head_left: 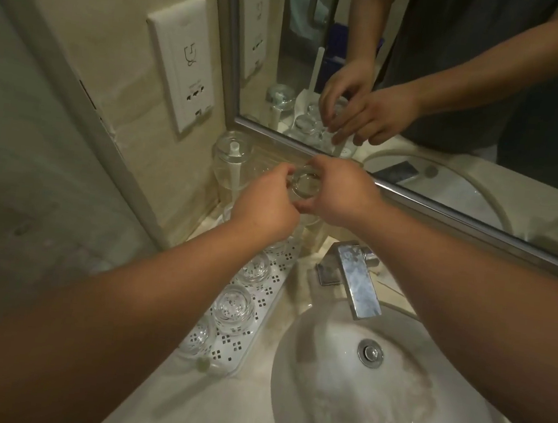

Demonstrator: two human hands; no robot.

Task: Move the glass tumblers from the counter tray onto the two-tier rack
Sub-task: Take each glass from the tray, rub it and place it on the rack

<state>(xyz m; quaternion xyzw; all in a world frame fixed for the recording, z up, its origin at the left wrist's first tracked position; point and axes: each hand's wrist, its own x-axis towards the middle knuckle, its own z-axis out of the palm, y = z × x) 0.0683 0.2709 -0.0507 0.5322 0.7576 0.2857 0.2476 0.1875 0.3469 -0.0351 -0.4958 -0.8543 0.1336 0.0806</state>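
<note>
A clear glass tumbler [302, 187] is held upside down between my left hand [266, 203] and my right hand [336, 191], over the rack at the back of the counter near the mirror. The white two-tier rack [312, 237] is mostly hidden under my hands. Another tumbler [231, 158] sits inverted on a rack peg at the left. On the white perforated tray [266, 299] stand three more tumblers: one [256, 267], one [233, 307] and one [196, 338] partly under my left forearm.
A white sink basin [374, 376] with a chrome faucet [356, 281] lies right of the tray. A framed mirror [421, 88] backs the counter. A wall socket panel [183, 63] is at upper left. The wall corner hems the tray on the left.
</note>
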